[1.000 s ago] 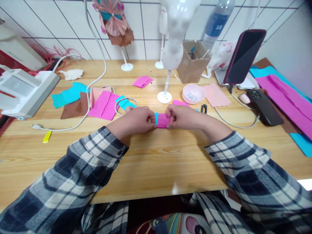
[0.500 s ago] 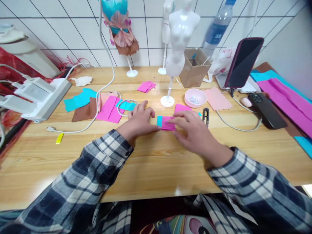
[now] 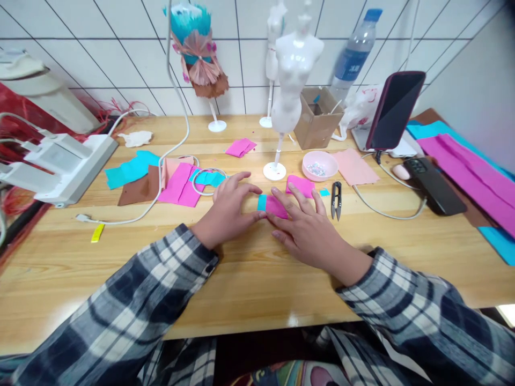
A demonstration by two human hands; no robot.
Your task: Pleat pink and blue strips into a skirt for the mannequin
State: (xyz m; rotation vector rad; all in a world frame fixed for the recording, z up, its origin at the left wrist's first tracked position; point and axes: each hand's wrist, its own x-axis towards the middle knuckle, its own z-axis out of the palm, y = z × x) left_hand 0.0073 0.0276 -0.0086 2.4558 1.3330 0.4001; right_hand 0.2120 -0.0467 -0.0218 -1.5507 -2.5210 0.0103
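- Change since the earlier frame: the right hand (image 3: 308,230) lies closer to the left hand (image 3: 233,209), and the tips of the thread snips (image 3: 333,199) show in full instead of being partly covered
- Work piece: a magenta strip (image 3: 274,206) with a teal band (image 3: 262,202) at its 9 o'clock end lies on the wooden table (image 3: 249,295), between the hands; its 3 o'clock end is partly hidden by fingers
- Left hand: fingers loosely spread, clenched on nothing; the thumb tip meets the lower edge of the strip near the band, probably to keep that end from sliding
- Right hand: fingers fanned out and unclenched, lying over the strip, apparently to hold it flat; firmness of pressure cannot be told
- Taking the strip as dial centre, a folded magenta square (image 3: 300,187) is at 2 o'clock, close to the right fingertips
- The snips stand at 3 o'clock, tips towards 6, likely parked within easy right-hand reach
- A pink bowl (image 3: 331,164) sits at 2 o'clock, presumably to contain its small shiny pieces (image 3: 316,170)
- A white dress form (image 3: 296,64) stands at 12 o'clock, its round base keeping it upright
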